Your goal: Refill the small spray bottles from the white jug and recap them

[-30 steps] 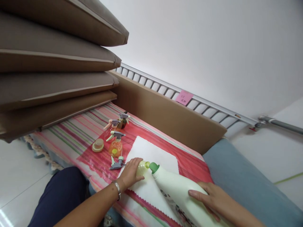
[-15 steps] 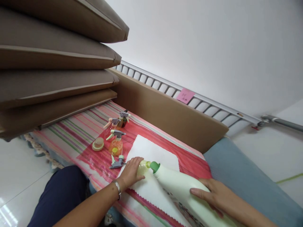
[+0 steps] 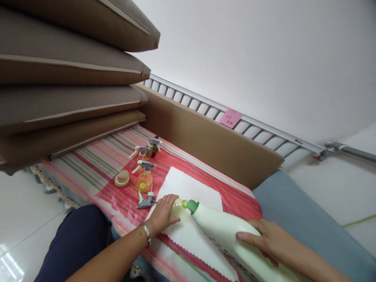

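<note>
My left hand [image 3: 164, 213] is wrapped round a small clear yellowish spray bottle [image 3: 177, 207] without its spray head, over a white cloth [image 3: 192, 184]. In my right hand [image 3: 261, 239] is a large pale green jug [image 3: 223, 225], tipped on its side. Its green spout [image 3: 192, 206] meets the small bottle's neck; whether liquid is flowing I cannot tell. Left of my left hand lies a loose grey and green spray head [image 3: 147, 201]. Beyond it stands an orange spray bottle [image 3: 143, 182] with a green trigger.
Several more spray bottles [image 3: 142, 152] stand farther back. A pale round lid [image 3: 122, 178] lies left of them on the red plastic sheet [image 3: 129, 203]. Brown cushions [image 3: 70, 102] are stacked at left. A brown board [image 3: 205, 133] leans before the radiator, which bears a pink note [image 3: 231, 118].
The jug in my right hand has tilted or shifted very slightly, baring more of the cloth's lower corner. My left hand stays in place on the small bottle.
</note>
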`<state>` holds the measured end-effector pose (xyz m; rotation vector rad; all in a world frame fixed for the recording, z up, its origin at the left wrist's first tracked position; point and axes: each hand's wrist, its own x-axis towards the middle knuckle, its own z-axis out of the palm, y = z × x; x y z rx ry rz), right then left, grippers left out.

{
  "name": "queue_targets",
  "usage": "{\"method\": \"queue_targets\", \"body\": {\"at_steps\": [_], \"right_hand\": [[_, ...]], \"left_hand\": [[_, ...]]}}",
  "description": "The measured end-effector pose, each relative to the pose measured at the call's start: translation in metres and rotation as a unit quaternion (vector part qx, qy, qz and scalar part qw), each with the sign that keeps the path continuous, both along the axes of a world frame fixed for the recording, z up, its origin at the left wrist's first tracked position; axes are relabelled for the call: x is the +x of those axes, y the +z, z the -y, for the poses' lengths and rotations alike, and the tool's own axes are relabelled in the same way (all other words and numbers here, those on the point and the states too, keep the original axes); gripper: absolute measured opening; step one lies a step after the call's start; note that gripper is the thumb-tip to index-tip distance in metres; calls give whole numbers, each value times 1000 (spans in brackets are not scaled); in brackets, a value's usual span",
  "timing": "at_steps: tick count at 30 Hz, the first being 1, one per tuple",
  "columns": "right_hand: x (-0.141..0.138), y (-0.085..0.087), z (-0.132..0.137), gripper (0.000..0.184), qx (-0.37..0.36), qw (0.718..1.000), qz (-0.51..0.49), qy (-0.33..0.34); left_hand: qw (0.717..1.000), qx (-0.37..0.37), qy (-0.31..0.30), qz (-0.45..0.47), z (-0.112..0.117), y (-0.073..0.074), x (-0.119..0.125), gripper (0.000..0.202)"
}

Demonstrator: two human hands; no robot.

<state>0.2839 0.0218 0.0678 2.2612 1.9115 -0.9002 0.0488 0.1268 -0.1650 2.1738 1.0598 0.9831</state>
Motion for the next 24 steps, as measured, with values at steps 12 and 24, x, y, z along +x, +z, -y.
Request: {"method": "queue_targets", "body": {"at_steps": [12, 24], "right_hand": [[-6, 5, -1, 35, 9, 1000, 18, 2], [-10, 8, -1, 33, -2, 1000, 11, 1]], "left_hand": [[1000, 5, -1, -4, 2, 2, 1, 78], [1000, 1, 1, 4, 1, 3, 0, 75]]}}
